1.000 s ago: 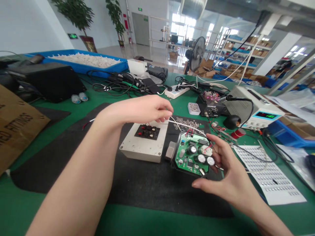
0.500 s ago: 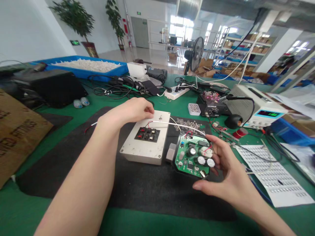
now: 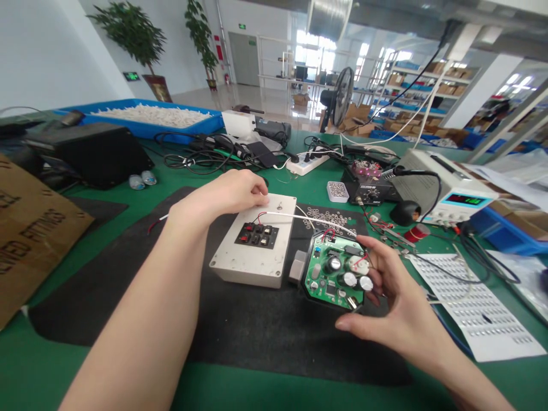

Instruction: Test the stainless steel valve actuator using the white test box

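A pale box [image 3: 252, 265] with a black terminal panel [image 3: 256, 235] and a small toggle switch lies on the dark mat [image 3: 257, 337]. My left hand [image 3: 240, 191] rests at its far left edge, fingers curled together; what they hold, if anything, is hidden. To the right of the box, my right hand [image 3: 385, 285] grips a green circuit board in a black housing [image 3: 334, 274], with round capacitors facing up. A white cable [image 3: 308, 218] runs from near the panel to the board's top edge, with thin red and black wires at its ends.
Small metal rings [image 3: 329, 220] lie scattered behind the board. At the right stand a power supply [image 3: 445, 185], a red wire spool [image 3: 416, 232] and a white sheet of parts [image 3: 479, 308]. A cardboard box [image 3: 38, 234] is at the left; cables and a power strip [image 3: 308, 162] lie behind.
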Motion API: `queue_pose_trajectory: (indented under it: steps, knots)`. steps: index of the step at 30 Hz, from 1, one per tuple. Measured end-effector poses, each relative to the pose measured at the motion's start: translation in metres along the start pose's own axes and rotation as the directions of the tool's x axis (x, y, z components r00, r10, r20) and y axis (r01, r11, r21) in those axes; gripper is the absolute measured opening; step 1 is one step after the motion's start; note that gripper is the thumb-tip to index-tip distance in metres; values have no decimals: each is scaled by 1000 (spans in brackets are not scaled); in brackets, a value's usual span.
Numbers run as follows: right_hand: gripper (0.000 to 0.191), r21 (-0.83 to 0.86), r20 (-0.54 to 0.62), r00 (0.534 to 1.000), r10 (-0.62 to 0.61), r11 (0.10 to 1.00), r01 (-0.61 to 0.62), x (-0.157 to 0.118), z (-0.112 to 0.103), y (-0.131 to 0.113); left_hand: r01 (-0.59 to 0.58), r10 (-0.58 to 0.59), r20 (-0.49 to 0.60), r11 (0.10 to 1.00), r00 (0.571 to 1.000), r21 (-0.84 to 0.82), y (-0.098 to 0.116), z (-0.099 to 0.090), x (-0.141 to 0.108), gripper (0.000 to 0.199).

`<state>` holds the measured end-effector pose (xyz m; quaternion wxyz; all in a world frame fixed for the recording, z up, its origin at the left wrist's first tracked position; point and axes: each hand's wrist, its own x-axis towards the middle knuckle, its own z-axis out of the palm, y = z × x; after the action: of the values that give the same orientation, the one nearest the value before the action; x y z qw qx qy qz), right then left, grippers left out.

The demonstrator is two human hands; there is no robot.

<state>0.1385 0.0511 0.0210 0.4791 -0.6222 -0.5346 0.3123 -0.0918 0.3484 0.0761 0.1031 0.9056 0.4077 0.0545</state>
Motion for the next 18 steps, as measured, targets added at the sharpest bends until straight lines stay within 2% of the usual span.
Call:
queue_pose_trajectory:
  steps: [4, 7, 9, 11, 14, 16, 18]
  knots:
    - [106, 7, 12, 1000, 13, 1000, -13, 1, 0, 0, -26, 27, -35, 999, 999, 19, 7, -8, -5, 43]
    - [107, 9, 4, 1000, 8, 1000, -8, 0, -1, 0, -4, 5, -9, 999, 1000, 50, 12, -15, -10, 42]
    - [107, 9, 4, 1000, 6, 1000, -6, 0, -1, 0, -42, 42, 11, 999, 999, -6, 21, -23, -18, 46]
    - [107, 15, 8, 1000, 10, 1000, -10, 1, -1, 1, -145, 152, 38, 979, 988, -146, 35, -32, -28, 55]
    - [107, 83, 20, 999, 28, 996, -30, 5, -2, 2, -300, 358, 143, 900, 923, -316, 59, -41, -41, 88]
    - [109, 136, 30, 998, 49, 989, -53, 8, -3, 2, -380, 451, 183, 866, 874, -325, 72, -38, -45, 111]
    - [111, 158, 41, 997, 64, 985, -69, 11, -4, 0, -447, 508, 201, 849, 838, -281, 79, -29, -46, 120]
